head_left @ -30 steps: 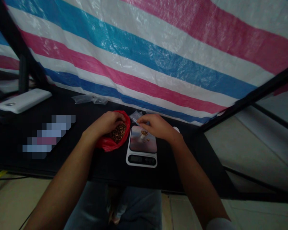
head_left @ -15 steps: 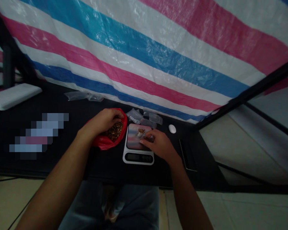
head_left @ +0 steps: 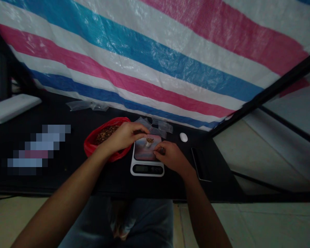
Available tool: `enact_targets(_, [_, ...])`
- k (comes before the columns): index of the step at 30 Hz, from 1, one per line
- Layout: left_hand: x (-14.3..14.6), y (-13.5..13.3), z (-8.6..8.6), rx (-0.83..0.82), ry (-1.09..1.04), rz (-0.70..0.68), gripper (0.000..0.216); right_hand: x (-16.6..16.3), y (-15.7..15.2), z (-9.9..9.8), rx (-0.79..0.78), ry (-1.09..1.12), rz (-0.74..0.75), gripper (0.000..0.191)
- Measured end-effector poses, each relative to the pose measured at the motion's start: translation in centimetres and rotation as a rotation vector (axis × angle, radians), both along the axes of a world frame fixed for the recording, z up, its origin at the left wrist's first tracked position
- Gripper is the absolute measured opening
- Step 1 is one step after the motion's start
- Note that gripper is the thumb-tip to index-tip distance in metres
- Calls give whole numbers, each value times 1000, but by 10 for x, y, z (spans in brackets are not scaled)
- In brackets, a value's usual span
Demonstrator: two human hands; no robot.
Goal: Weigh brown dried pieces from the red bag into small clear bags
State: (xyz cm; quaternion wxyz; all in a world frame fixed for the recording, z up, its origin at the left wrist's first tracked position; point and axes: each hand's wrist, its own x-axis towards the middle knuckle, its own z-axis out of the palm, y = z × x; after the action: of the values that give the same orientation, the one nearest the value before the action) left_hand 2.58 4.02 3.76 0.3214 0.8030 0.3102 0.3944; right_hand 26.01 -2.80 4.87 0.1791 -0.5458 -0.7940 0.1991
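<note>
My left hand (head_left: 127, 135) is closed in a pinch above the far left part of a digital kitchen scale (head_left: 141, 155). What its fingertips hold, if anything, is too small to make out. On the scale's plate sits a little heap of brown bits (head_left: 150, 140), with something small and whitish (head_left: 147, 144) just below it. My right hand (head_left: 169, 155) is over the plate's right edge, thumb and fingers curled together; any held thing is hidden. Partly behind my left forearm stands an open red plastic bag (head_left: 90, 148) with many dried brown pieces (head_left: 104, 134) inside.
Small clear plastic bags (head_left: 162, 125) lie behind the scale, others (head_left: 88, 105) farther left. To the right are a white oval object (head_left: 183, 137) and a dark phone (head_left: 200, 165). A white device (head_left: 14, 108) lies far left. A striped sheet (head_left: 144, 58) hangs behind the black table (head_left: 113, 182).
My left hand has come out of the red bag and moved right to the scale. My right hand has drawn slightly back from the little heap, its fingers still curled.
</note>
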Motion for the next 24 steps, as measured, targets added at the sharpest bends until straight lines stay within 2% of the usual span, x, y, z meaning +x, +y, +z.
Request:
enact_targets(7, [16, -3, -5, 64, 51, -90, 14, 3, 1, -6, 87, 27, 71, 12])
enact_targets(15, [19, -9, 1, 94, 89, -105, 15, 9, 3, -7, 70, 100, 84, 17])
enact_targets(24, [17, -6, -2, 107, 50, -72, 21, 11, 2, -7, 43, 106, 69, 14])
